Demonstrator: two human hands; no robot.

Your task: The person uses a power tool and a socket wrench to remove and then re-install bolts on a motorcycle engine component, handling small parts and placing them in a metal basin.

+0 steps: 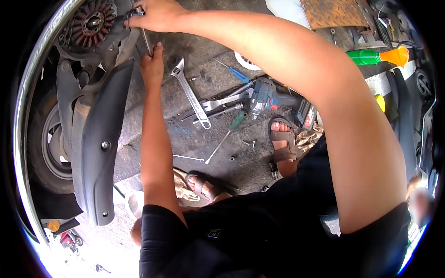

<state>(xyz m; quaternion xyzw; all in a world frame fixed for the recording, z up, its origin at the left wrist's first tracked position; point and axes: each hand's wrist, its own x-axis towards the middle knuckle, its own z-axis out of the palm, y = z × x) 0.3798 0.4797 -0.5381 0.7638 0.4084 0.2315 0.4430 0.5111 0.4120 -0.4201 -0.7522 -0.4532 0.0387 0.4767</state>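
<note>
My left hand point(152, 67) is closed around the lower end of a steel wrench point(147, 41), its thumb pointing up along the handle. My right hand point(160, 15) grips the wrench's upper end, against the scooter's engine. The exact shape of the wrench head is hidden by my fingers. Just left of it, the engine's exposed stator point(94, 22) shows reddish coils in a ring. Below hangs a black exhaust cover point(104, 143), in front of the rear wheel point(52, 139). A large adjustable wrench point(189, 90) lies on the ground to the right of my left hand.
On the stained ground lie a cordless impact driver point(266, 98), a green-handled screwdriver point(236, 123), a blue-handled screwdriver point(238, 75) and several metal tools. My sandalled feet point(282, 139) are near them. A green bottle with an orange funnel point(394, 56) is at the right, beyond my right arm.
</note>
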